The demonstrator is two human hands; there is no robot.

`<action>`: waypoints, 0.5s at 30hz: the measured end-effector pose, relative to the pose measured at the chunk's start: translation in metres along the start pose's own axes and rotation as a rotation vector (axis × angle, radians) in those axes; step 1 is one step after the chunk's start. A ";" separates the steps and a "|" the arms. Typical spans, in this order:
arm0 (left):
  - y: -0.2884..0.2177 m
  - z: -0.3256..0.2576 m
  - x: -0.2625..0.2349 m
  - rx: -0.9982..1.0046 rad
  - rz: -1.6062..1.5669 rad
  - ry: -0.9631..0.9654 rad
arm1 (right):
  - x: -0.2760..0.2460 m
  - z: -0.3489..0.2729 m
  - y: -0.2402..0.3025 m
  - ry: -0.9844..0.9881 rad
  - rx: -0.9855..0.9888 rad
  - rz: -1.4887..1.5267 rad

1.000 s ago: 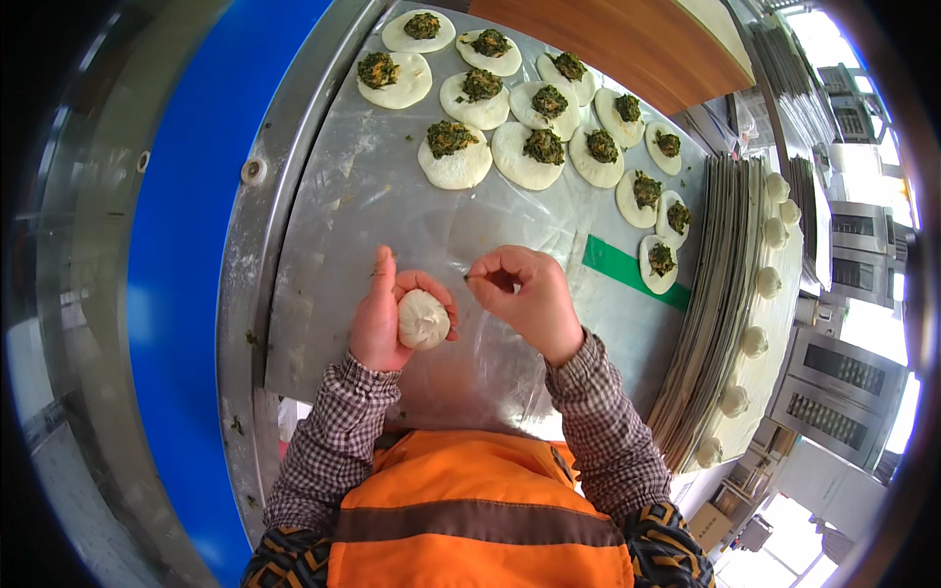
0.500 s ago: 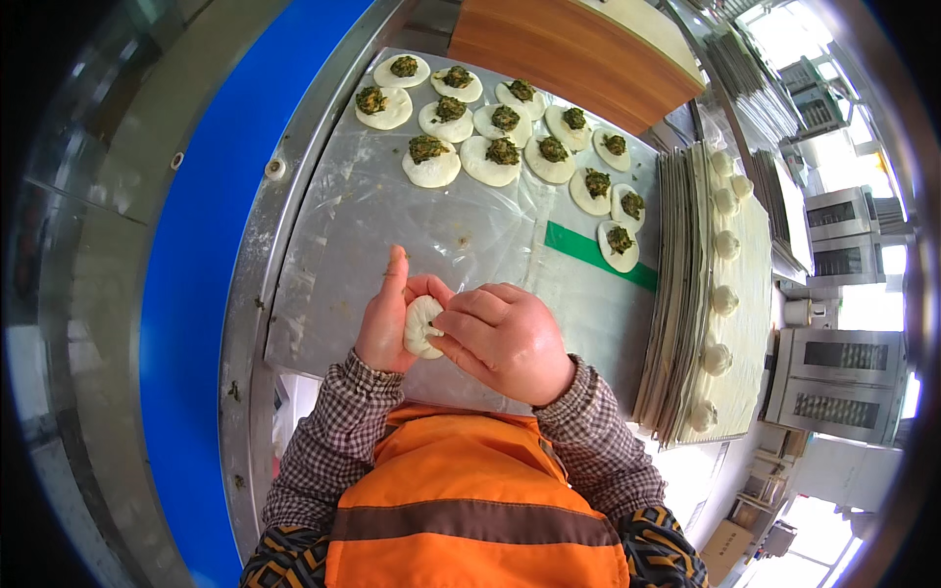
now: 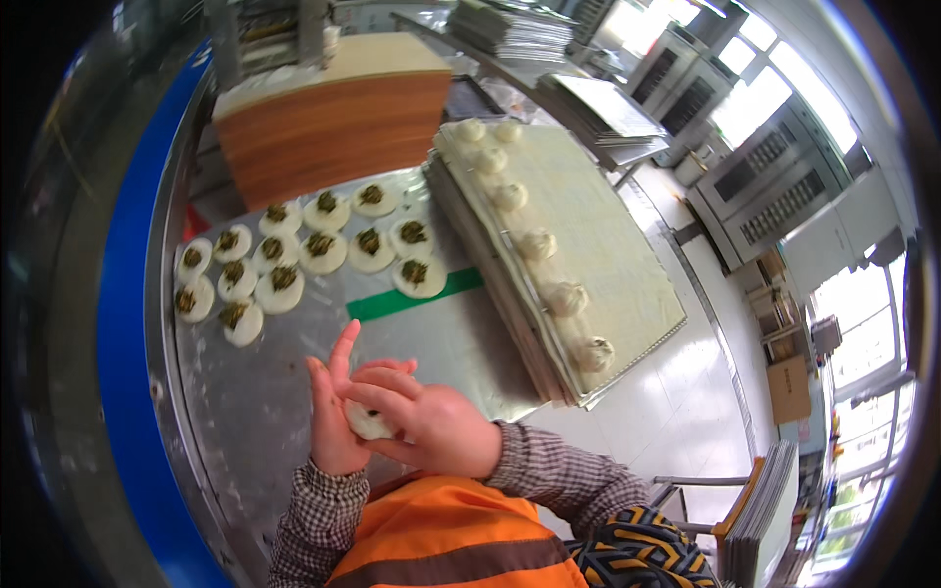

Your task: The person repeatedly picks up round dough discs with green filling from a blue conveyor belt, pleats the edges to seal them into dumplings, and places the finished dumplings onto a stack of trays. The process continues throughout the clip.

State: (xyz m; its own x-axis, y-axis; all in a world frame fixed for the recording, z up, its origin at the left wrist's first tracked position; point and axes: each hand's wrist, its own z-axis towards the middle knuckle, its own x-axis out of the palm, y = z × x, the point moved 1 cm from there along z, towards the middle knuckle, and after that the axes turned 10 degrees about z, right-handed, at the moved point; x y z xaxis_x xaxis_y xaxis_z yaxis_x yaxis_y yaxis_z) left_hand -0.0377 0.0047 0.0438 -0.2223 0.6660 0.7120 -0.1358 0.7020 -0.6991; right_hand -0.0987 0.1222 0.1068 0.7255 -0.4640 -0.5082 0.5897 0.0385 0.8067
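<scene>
Pinching dough piece [image 3: 369, 423] shut — my left hand [image 3: 335, 431] cups it, right hand [image 3: 431, 426] fingers closed on top; next, I judge, sealing needs gentle pressure.

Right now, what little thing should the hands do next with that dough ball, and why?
Probably set it on the tray, next in the row of finished buns. The left hand cups the dough piece while the right hand closes over it, so it looks nearly pinched shut. Whether the top is fully sealed is hidden by the fingers.
</scene>
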 end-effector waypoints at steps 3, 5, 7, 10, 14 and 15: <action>0.015 0.027 0.012 0.031 -0.006 -0.027 | -0.076 -0.017 -0.017 -0.024 0.041 -0.054; 0.007 0.038 -0.019 0.002 0.148 -0.086 | -0.146 -0.019 -0.040 -0.198 0.120 -0.101; -0.008 0.040 -0.072 -0.006 0.418 -0.218 | -0.220 0.011 -0.089 -0.410 0.255 -0.012; -0.027 0.026 -0.158 0.004 0.665 -0.673 | -0.304 0.052 -0.165 -0.479 0.369 -0.011; -0.055 0.014 -0.245 -0.045 0.774 -0.982 | -0.349 0.088 -0.285 -0.434 0.490 -0.043; -0.058 0.007 -0.258 -0.078 0.801 -1.085 | -0.358 0.089 -0.313 -0.427 0.473 0.049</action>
State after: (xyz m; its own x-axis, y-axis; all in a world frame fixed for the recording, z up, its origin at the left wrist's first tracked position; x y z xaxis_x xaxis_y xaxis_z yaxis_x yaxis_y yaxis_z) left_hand 0.0212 -0.2099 -0.0996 -0.8636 0.3878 -0.3223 0.4364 0.2544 -0.8630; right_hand -0.5742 0.1975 0.0628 0.4852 -0.7870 -0.3810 0.2684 -0.2806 0.9215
